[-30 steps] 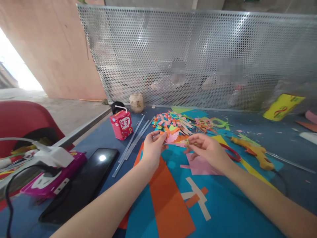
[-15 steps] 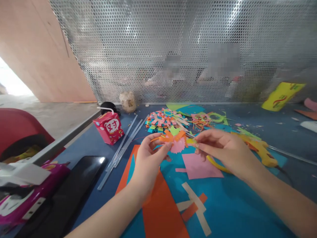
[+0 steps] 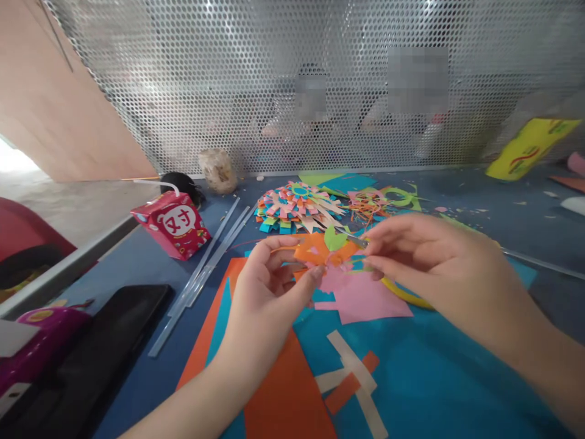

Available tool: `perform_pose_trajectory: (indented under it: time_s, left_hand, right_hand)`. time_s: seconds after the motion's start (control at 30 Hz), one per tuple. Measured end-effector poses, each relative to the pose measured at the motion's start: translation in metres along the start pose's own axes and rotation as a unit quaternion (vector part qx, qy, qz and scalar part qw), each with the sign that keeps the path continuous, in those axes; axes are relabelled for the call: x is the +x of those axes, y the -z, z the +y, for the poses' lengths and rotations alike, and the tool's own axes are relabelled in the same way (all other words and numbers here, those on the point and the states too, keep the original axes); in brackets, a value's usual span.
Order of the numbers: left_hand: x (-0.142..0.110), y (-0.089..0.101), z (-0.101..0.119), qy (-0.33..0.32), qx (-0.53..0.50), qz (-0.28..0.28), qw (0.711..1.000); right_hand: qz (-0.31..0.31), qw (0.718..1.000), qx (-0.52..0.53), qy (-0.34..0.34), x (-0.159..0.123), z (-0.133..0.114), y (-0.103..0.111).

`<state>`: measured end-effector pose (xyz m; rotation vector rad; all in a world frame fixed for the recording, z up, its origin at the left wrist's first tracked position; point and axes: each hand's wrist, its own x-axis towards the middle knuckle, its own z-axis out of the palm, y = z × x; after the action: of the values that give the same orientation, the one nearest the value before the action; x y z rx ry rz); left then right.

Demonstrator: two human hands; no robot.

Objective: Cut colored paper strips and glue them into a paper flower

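My left hand [image 3: 269, 286] pinches an orange paper flower [image 3: 311, 248] between thumb and fingers, above the blue sheet. A green heart-shaped paper piece [image 3: 335, 239] stands at the flower's top, and pink paper shows under it. On the other side, my right hand [image 3: 420, 256] has its fingers closed on a slim metal-tipped tool [image 3: 355, 238]. The tool's tip reaches the green piece; its exact kind is unclear, as my fingers cover most of it. Beneath my hands lies a pink paper sheet [image 3: 370, 299], with a yellow curved piece [image 3: 406, 296] beside it.
Fringed paper flowers [image 3: 297, 207] and paper scraps [image 3: 370, 204] lie behind my hands. Clear glue sticks [image 3: 205, 268], a red drink box [image 3: 176, 225] and a black phone [image 3: 123, 329] are at left. Paper strips [image 3: 351, 378] rest on blue paper [image 3: 434, 378]. A perforated metal panel [image 3: 256, 79] borders the back.
My right hand has come closer to the flower, bringing the metal tip to the green piece. The flower has turned, showing more orange. The view has shifted slightly.
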<state>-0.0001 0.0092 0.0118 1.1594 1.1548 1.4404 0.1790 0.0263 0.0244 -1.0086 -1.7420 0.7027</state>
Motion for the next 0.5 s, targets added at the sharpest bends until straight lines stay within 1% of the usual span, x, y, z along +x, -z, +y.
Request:
perform_pose_trajectory:
  time_s: [0.33,0.5]
  left_hand:
    - [-0.0011,-0.0008,-0.0005,-0.006,0.013,-0.005,1.000]
    - [-0.0025,-0.0023,0.0014,0.000,-0.005,-0.008,1.000]
  right_hand:
    - [-0.007,0.998,-0.055,-0.002,-0.0029,0.0067,0.0005]
    - [-0.015,0.999,-0.045,-0.013,-0.0022,0.0066,-0.0004]
